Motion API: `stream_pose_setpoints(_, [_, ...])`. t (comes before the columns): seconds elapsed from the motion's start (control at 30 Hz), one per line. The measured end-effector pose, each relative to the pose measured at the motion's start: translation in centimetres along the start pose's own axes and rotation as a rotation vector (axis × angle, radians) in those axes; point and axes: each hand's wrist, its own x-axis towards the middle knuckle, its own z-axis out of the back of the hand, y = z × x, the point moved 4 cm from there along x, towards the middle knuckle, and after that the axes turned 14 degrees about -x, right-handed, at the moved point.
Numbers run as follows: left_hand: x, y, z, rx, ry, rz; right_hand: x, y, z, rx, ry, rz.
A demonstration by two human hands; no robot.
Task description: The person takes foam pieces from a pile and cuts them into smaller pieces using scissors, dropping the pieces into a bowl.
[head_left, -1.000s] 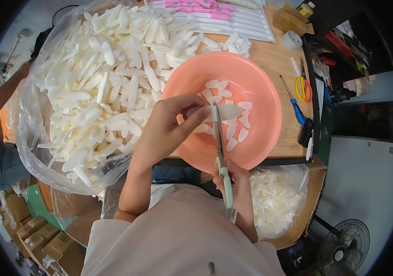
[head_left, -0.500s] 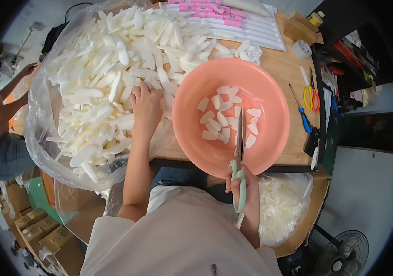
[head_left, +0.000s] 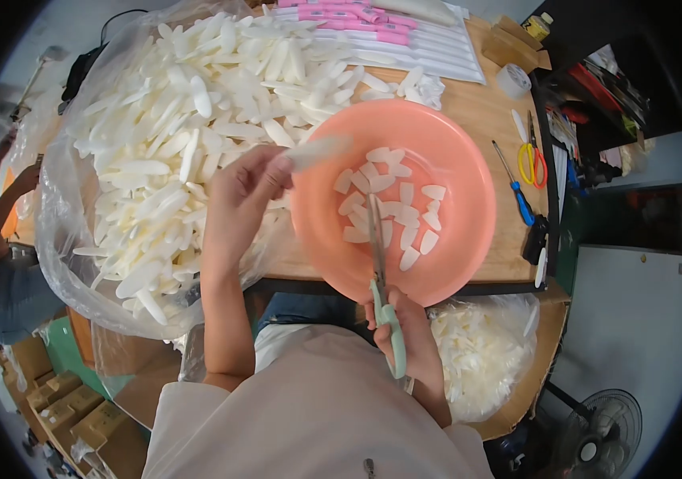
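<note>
Wood-topped table (head_left: 478, 108): smooth, pale brown, dark edge. At left, a crinkled clear bag (head_left: 60, 251) lies open around a heap of matte white elongated ovals (head_left: 157, 140). Right of it, a round, smooth pink basin (head_left: 472, 180) holds short white pieces (head_left: 409, 215), many with one rounded end. Far side: ribbed white tray (head_left: 436, 56) bearing pink tubes (head_left: 361, 16). Left hand (head_left: 257, 182) pinches a motion-blurred white oval (head_left: 317, 153) between thumb and fingers, above the basin's left rim. Right hand (head_left: 406, 326) is closed round green-handled scissors (head_left: 385, 299), blades over the basin's near part. Right side: blue-handled screwdriver (head_left: 519, 195), yellow-and-red-handled cutters (head_left: 532, 164); farther, tape roll (head_left: 513, 81).
</note>
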Motion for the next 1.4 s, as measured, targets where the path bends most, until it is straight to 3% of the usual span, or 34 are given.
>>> stream_pose_setpoints(0.07, [-0.9,-0.5,-2.3,-0.126,0.162,0.099,0.1,0.7,0.0,-0.053,0.039,0.000])
stream_pose_setpoints(0.3, [-2.2,-0.7,-5.3,-0.317,0.258,0.187,-0.2,0.8,0.4,-0.073,-0.044,0.036])
stream_pose_setpoints(0.53, [-3.0,-0.6,-6.3,-0.327,0.307,0.221,-0.3,0.8,0.7,-0.085,-0.066,0.019])
stream_pose_setpoints(0.6, [-3.0,-0.6,-6.2,-0.289,0.334,0.210,-0.4,0.6,0.7,-0.003,-0.088,-0.158])
stream_pose_setpoints(0.73, [-2.2,-0.3,-5.2,-0.177,0.305,0.098,-0.5,0.3,0.6,-0.056,-0.143,-0.023])
stream_pose_setpoints(0.8, [-0.8,-0.4,-2.8,0.404,0.016,-0.316,-0.6,0.1,1.0,0.052,-0.130,0.001])
stream_pose_setpoints(0.87, [0.3,1.3,0.4,0.815,-0.206,-0.433,-0.6,-0.1,1.0,0.085,-0.159,0.052])
stream_pose_setpoints(0.9, [0.7,2.4,1.6,0.817,-0.206,-0.435,-0.6,-0.1,1.2,0.079,-0.137,0.053])
stream_pose_setpoints(0.97, [1.2,4.6,3.7,1.354,-0.383,-0.405,-0.6,-0.2,1.2,0.071,-0.116,0.054])
stream_pose_setpoints(1.07, [2.2,7.2,5.8,1.356,-0.315,-0.422,-0.5,-0.3,1.0,0.081,-0.123,0.051])
stream_pose_setpoints(1.2, [1.9,4.6,5.2,1.119,-0.305,-0.355,-0.6,-0.3,0.9,0.059,-0.094,-0.008])
stream_pose_setpoints(1.27, [1.3,2.7,3.7,0.386,-0.251,-0.057,-0.6,-0.2,0.8,0.035,-0.071,-0.022])
stream_pose_setpoints(1.3, [0.9,1.7,2.8,0.384,-0.253,-0.056,-0.5,-0.3,0.7,0.018,-0.043,-0.035])
stream_pose_setpoints(1.37, [0.0,0.5,0.4,-0.070,-0.088,-0.025,-0.4,0.0,0.5,-0.002,-0.017,-0.049])
stream_pose_setpoints(1.4, [-0.4,-0.1,-0.3,-0.075,-0.083,-0.024,-0.3,0.6,0.4,-0.027,-0.002,-0.028])
